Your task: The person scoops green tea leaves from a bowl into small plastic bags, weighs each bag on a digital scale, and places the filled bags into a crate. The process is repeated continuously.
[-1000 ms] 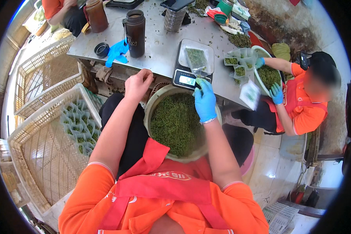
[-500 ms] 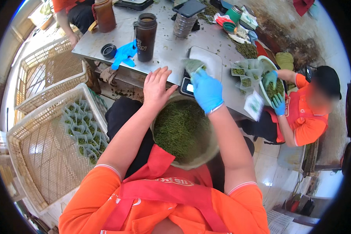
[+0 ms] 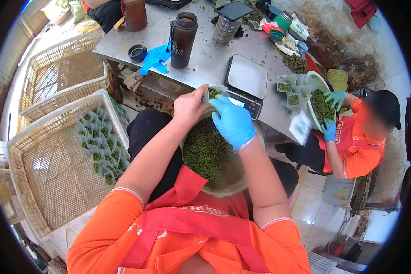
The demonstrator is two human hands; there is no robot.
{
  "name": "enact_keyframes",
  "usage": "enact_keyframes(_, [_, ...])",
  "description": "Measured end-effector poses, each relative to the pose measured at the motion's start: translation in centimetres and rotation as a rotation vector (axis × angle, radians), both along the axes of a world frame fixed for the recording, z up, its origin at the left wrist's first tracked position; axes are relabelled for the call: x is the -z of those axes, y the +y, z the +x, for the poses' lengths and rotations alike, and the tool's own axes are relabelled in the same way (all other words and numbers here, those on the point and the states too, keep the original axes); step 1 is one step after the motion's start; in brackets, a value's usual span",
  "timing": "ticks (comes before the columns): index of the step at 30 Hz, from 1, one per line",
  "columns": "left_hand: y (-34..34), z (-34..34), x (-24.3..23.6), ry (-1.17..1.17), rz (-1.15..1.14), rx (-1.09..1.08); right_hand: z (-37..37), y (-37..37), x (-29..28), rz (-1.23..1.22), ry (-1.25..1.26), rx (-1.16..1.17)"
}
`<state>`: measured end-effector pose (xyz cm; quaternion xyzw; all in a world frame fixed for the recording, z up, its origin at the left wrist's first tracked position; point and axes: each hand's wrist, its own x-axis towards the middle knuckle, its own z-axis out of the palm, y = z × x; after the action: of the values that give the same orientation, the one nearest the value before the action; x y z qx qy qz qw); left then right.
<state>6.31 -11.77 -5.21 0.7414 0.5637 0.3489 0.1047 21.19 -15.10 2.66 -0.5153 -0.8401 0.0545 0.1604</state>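
A small clear plastic bag (image 3: 213, 92) with green grains in it is held over the near edge of the metal table. My bare left hand (image 3: 189, 108) grips its left side, fingers closed. My right hand (image 3: 233, 121), in a blue glove, has its fingers closed at the bag's right side, where something green shows by the fingertips. Under both hands, between my knees, stands a wide tub (image 3: 249, 180) holding a heap of green grains (image 3: 208, 153). Just beyond my right hand lies a digital scale (image 3: 246, 77) with a bare pan.
A plastic crate (image 3: 45, 182) with several filled bags (image 3: 100, 146) stands at left, another crate (image 3: 64, 68) behind it. On the table are a dark bottle (image 3: 184, 41), a blue glove (image 3: 155, 59) and a jar (image 3: 226, 29). At right a co-worker's gloved hands work in a basin (image 3: 316, 82).
My right hand has brought the bag off the scale, toward me and left. The left hand has moved right and taken hold of the bag.
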Motion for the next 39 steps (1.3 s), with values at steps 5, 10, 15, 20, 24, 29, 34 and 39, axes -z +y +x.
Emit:
enact_keyframes(5, [0.3, 0.6, 0.2, -0.017, 0.094, 0.041, -0.7, 0.8, 1.9, -0.125, -0.052, 0.089])
enact_keyframes(10, [0.2, -0.1, 0.1, -0.009, 0.197, 0.142, -1.0, 2.0, 3.1, -0.149, -0.071, 0.041])
enact_keyframes(15, [0.0, -0.1, -0.8, 0.068, 0.094, 0.108, -1.1, -0.5, 0.5, -0.057, 0.066, 0.05])
enact_keyframes(20, [0.0, 0.6, -0.6, 0.038, 0.204, 0.19, -0.6, 1.4, 3.2, -0.19, 0.009, 0.078])
enact_keyframes(24, [-0.3, 0.6, -1.6, -0.03, -0.09, 0.066, 2.3, 0.3, -0.7, -0.329, 0.686, -0.09])
enact_keyframes(29, [0.7, 0.6, -0.4, -0.301, -0.222, -0.105, 11.4, 4.2, 0.3, -0.141, 1.197, 0.371])
enact_keyframes(34, [1.0, 0.6, -0.4, -0.335, -0.245, -0.121, 16.8, 11.2, 1.7, -0.337, 1.43, 0.754])
enact_keyframes(39, [0.3, 0.4, -2.2, -0.215, -0.299, -0.123, 20.4, 13.8, 4.1, -0.309, 1.387, 0.871])
